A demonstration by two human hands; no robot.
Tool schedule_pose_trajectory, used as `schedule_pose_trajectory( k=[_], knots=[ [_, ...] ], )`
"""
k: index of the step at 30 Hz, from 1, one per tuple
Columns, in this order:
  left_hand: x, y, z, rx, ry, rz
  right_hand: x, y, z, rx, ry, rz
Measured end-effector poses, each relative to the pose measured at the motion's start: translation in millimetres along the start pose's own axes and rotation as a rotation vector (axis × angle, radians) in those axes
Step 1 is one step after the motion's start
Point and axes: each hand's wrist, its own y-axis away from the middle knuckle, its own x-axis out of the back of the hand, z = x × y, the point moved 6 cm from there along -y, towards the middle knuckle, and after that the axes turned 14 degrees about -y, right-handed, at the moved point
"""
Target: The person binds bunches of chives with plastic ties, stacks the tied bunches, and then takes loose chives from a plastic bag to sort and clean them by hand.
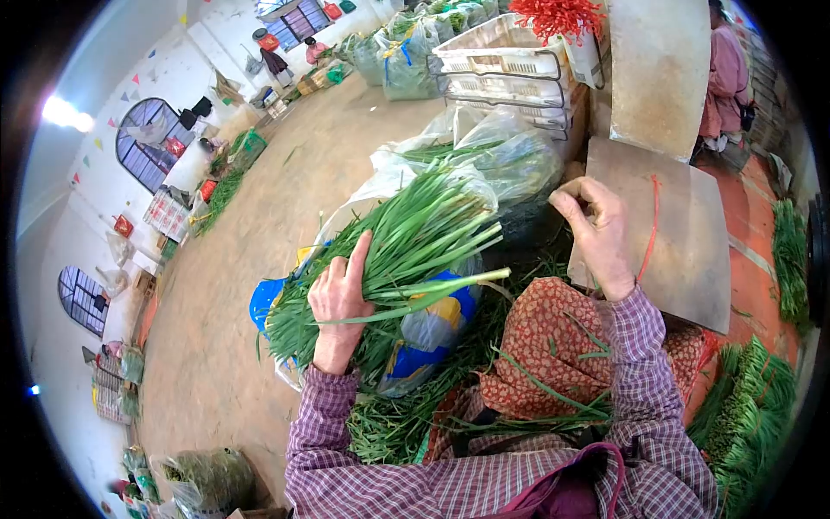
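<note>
A thick heap of long, flat green stalks resembling garlic chives [424, 227] lies over a plastic bag in front of me. My left hand [341, 294] rests on the heap, its index finger stretched out and the other fingers curled into the leaves. One thick stalk with a pale end [467, 281] sticks out to the right beside that hand's thumb. My right hand [596, 229] is raised above the edge of a grey board [683, 251], thumb and fingers drawn together. Whatever its fingertips may hold is hidden. A red tie strip [653, 227] lies on the board.
Red patterned cloth [549, 346] with loose leaves covers my lap. Bundled greens [752, 415] lie at the lower right. White crates [506, 73] stand ahead, topped by red strips [560, 19]. A person in pink [728, 78] is at the right; filled bags [406, 65] stand behind.
</note>
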Motion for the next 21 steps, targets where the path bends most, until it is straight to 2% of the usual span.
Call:
schedule_pose_trajectory(
  k=[2,4,6,8,11,15,21],
  knots=[
    [-1,1,0,0.032,-0.029,0.016,-11,-4,-38,0.209,0.143,-0.053],
    [-5,0,2,0.023,-0.055,0.014,-39,-1,-55,0.328,0.203,-0.133],
    [-3,-1,7,-0.018,-0.011,0.026,-67,3,-40,0.325,0.330,-0.210],
    [-2,0,9,-0.012,-0.004,0.030,-78,4,-31,0.387,0.428,-0.187],
    [-4,1,7,0.003,-0.014,0.015,-84,10,-20,0.284,0.428,-0.214],
    [-6,0,6,0.033,0.103,0.065,-85,12,-24,0.295,0.426,-0.210],
    [-7,2,7,0.028,0.110,0.064,-91,16,-5,0.143,0.426,-0.325]
  ],
)
